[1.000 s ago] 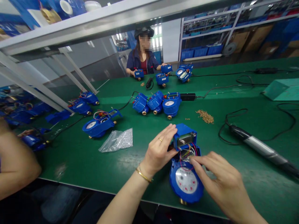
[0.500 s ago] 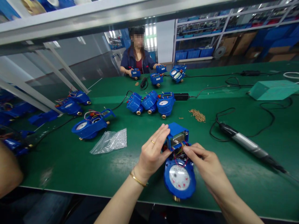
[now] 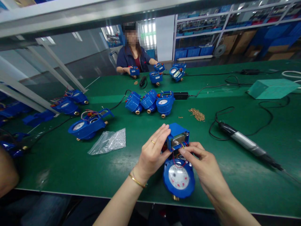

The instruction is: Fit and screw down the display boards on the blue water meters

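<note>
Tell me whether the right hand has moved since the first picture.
Yes: judged against the nearest white dial, the right hand has shifted away, up toward the display.

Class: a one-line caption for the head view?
Left hand holds a blue meter's raised cover; right hand at its wires.

Ahead of the held meter, a lane is left between three blue meters and a pile of screws, but it is dotted with loose screws and barred farther on by a black box. To the right, open table is bounded by a screwdriver; to the left, by a plastic bag.
</note>
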`<state>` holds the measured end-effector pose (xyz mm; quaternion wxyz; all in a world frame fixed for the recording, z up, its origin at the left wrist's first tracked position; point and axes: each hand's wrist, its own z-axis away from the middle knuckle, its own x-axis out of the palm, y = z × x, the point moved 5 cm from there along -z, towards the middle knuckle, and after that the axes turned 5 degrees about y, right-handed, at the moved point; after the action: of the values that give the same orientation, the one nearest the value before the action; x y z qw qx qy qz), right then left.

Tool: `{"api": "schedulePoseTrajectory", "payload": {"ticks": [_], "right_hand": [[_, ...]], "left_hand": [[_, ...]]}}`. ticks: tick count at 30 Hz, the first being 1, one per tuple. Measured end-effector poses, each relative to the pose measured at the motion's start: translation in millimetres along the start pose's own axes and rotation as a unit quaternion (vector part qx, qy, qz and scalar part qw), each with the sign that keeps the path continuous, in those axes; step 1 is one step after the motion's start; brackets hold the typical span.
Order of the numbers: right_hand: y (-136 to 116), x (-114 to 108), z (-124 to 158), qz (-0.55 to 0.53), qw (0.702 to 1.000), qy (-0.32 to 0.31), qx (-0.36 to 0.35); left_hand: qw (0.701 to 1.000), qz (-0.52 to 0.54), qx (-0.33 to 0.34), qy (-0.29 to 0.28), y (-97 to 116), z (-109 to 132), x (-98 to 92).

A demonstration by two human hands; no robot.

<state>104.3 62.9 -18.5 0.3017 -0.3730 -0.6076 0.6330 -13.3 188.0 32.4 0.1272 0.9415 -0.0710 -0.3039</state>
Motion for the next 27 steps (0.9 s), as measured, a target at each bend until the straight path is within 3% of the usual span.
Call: {"api": "schedulePoseTrajectory", "payload": {"ticks": [12, 17, 27], "right_hand": [[5.2, 0.5, 0.8, -0.01, 0.999, 0.021, 0.022], [7.3, 0.1, 0.9, -0.001, 1.0, 0.002, 0.027], [-4.3, 0.8, 5.2, 0.084, 0.993, 0.036, -0.079]], "left_hand": [[1.0, 0.008, 0.016, -0.008, -1.8, 0.8, 0.1], [1.0, 0.017, -0.02, -0.009, -8.2, 4.6, -0.7], [0.992, 0.056, -0.115, 0.012, -14.2, 11.3, 3.1]]}}
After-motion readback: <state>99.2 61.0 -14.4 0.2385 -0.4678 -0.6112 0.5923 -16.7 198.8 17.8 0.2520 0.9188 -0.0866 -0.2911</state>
